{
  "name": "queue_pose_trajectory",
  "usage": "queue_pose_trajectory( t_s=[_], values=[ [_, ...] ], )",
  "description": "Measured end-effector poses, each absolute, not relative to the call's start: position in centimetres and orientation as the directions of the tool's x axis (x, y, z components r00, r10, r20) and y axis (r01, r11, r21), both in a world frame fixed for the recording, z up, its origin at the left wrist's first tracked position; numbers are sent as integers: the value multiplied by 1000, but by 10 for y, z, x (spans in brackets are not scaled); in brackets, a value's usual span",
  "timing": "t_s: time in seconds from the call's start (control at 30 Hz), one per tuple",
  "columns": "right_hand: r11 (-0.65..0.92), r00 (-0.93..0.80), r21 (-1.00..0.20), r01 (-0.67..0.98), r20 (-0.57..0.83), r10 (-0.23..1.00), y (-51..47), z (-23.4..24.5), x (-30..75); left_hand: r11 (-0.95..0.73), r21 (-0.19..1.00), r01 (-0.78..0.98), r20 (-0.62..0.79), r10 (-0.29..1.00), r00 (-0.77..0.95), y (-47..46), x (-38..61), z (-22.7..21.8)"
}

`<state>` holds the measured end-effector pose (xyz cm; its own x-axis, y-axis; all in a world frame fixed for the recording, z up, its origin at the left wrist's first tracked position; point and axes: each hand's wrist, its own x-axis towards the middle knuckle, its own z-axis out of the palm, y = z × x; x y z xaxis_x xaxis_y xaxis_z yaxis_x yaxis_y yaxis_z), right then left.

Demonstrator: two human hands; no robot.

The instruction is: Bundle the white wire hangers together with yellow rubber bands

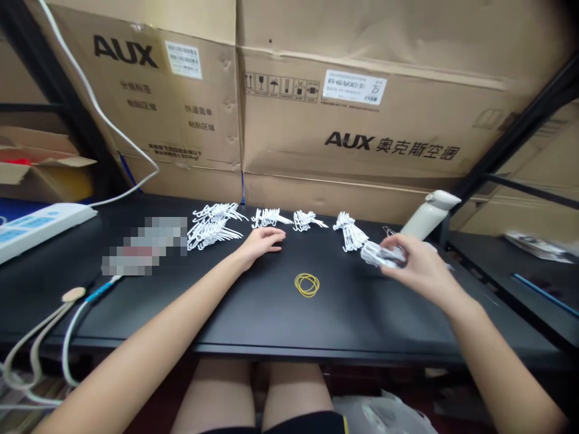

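My left hand rests on the black table, fingers loosely curled and holding nothing, just below a bundle of small white plastic hangers. My right hand is closed around another white hanger bundle, lifted slightly at the right of the table. More hanger bundles lie in a row along the back: a large pile, a small one and another. Yellow rubber bands lie between my hands.
Large AUX cardboard boxes stand behind the table. A white bottle lies at the right rear. A white power strip and cables occupy the left. A blurred patch covers something left of centre.
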<state>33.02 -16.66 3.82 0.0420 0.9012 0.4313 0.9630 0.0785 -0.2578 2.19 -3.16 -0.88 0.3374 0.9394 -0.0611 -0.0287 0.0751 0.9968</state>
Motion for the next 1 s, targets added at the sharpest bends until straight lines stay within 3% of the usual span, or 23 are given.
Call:
queue_pose_trajectory(
  t_s=[0.2, 0.47, 0.63, 0.7, 0.83, 1.0],
  values=[
    [-56, 54, -10, 998, 471, 880, -175, 0, 333, 63, 998, -2, -58, 936, 346, -30, 22, -10],
    [34, -11, -41, 999, 460, 888, -163, -22, 331, 44, 999, 10, -44, 936, 349, -31, 21, -10],
    [-19, -23, 76, 997, 514, 857, -166, -2, 309, 50, 999, -1, -46, 932, 360, -30, 21, -12],
    [64, -74, 37, 997, 538, 840, -160, 10, 293, 52, 999, -9, -45, 931, 361, -30, 20, -13],
    [401, -264, -181, 898, 508, 820, -114, 18, 259, 58, 998, -24, -46, 934, 354, -30, 20, -14],
    [371, -264, -198, 908, 418, 869, -28, 5, 232, 70, 997, -42, -50, 934, 354, -30, 19, -14]
  ],
)
